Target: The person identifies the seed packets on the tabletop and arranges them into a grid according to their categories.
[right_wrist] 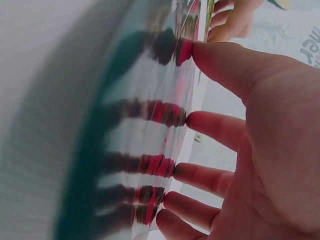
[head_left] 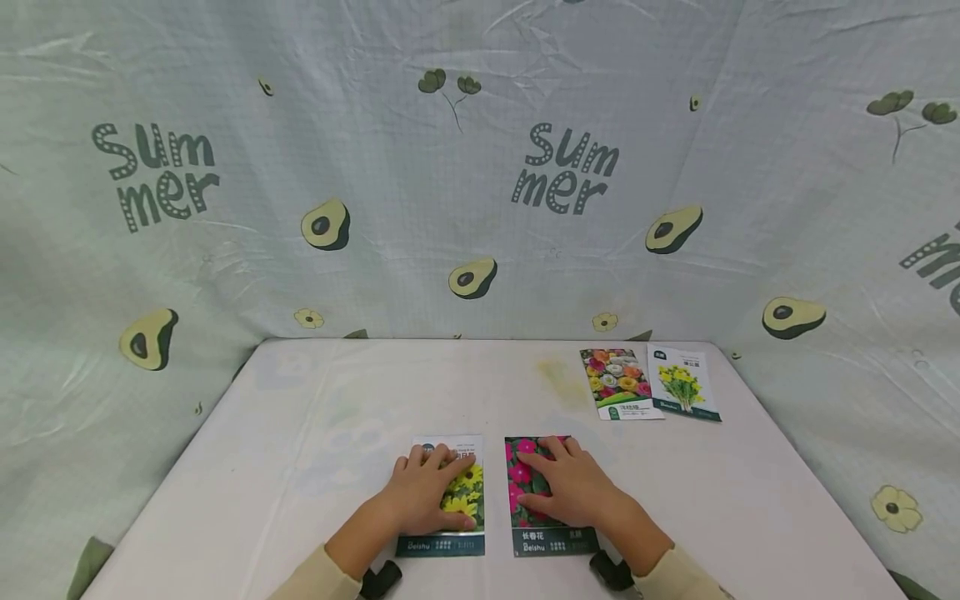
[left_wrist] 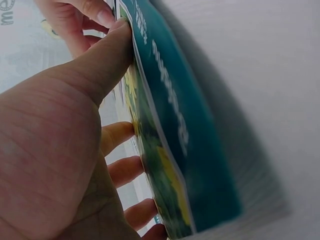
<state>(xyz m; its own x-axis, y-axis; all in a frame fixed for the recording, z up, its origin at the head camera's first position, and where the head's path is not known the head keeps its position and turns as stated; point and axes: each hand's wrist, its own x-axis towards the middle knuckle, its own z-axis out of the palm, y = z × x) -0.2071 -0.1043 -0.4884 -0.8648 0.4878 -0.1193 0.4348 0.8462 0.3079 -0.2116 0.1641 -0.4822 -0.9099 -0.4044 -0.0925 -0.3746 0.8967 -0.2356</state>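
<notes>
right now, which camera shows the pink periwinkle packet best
The head view: it shows the pink periwinkle packet from above, face-up and legible, though the right hand covers part. The right wrist view gives a steep, glossy slant with reflections; in the left wrist view I can't make it out.

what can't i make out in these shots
- Part of the yellow-flower packet, head view: covered by the left grip.
- Part of the pink-flower packet, head view: covered by the right grip.
- Small print on the daffodil packet, head view: too small.
- Lettering on the yellow-flower packet's dark band, left wrist view: blurred and slanted.
- Rightmost word on the cloth, head view: cut off by the picture edge.
</notes>
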